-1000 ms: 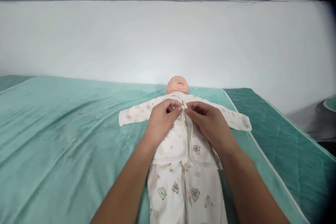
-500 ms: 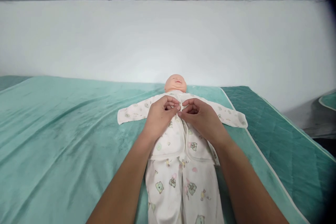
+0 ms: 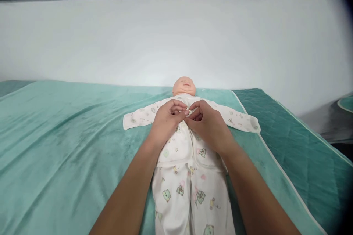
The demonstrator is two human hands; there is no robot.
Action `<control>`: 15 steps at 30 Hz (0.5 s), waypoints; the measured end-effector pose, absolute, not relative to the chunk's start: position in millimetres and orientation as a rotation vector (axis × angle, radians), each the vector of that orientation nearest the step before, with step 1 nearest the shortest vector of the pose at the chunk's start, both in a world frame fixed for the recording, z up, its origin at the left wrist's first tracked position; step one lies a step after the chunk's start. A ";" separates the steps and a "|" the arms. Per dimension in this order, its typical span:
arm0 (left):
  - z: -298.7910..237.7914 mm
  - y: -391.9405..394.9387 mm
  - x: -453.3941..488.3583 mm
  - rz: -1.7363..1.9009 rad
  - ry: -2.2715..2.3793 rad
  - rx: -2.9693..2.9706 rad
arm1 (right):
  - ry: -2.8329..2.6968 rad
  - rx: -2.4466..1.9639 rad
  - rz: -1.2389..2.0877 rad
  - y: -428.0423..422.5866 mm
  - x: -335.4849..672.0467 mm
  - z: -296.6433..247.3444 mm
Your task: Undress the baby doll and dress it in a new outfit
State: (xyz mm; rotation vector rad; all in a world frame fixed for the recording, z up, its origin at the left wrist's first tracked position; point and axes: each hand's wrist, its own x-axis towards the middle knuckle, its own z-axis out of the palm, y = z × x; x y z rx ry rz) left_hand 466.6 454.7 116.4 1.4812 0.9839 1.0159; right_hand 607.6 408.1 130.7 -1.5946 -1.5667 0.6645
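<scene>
A baby doll lies on its back, its head toward the wall. It wears a white baby jacket with small animal prints, both sleeves spread wide, and matching trousers. At the chest, my left hand pinches one front edge of the jacket between thumb and fingers. Opposite it, my right hand pinches the other edge, the fingertips of both hands nearly touching. A small pale spot, perhaps a button or snap, shows between them; the fingers partly hide it. Below the hands the jacket fronts meet along the middle.
A light green blanket with soft folds covers the surface under the doll. To the right lies a darker green quilted cover with a pale border. A white wall rises behind the doll's head.
My right hand has moved slightly left, bringing its fingertips closer to my left hand's. The jacket's edges are nearer each other at the chest. The doll lies as before.
</scene>
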 end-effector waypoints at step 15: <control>123.0 450.0 454.7 0.956 1.021 1.685 | -1.873 -2.060 0.244 377.0 596.6 146.7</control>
